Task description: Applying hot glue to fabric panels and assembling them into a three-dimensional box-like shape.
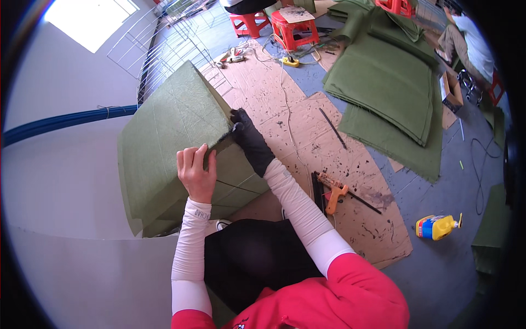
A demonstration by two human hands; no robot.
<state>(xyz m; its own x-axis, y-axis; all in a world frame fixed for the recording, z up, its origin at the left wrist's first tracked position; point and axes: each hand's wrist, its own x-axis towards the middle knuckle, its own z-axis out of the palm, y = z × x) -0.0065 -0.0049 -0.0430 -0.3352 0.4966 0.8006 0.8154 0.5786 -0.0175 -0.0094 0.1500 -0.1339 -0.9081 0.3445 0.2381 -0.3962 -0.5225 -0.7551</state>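
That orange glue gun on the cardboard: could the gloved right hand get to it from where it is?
Probably yes. The glue gun lies in the open on the cardboard, just beside the right forearm, with nothing over it. But the right hand is busy pressing on the green block and would have to let go first.

A yellow bottle (436, 226) lies on the floor; a cardboard box (451, 92) farther off

This is a workshop for fabric-covered goods, worked at floor level. Flattened cardboard sheets (307, 126), spattered with dark glue, cover the grey floor (438, 263). Stacks of cut green felt panels (383, 82) lie spread out, beside bare wire frames (164, 38). An orange glue gun (334, 193), a yellow bottle (436, 226), trailing cables (285, 82) and 2 red plastic stools (293, 27) lie about, and another worker (466, 44) crouches nearby.
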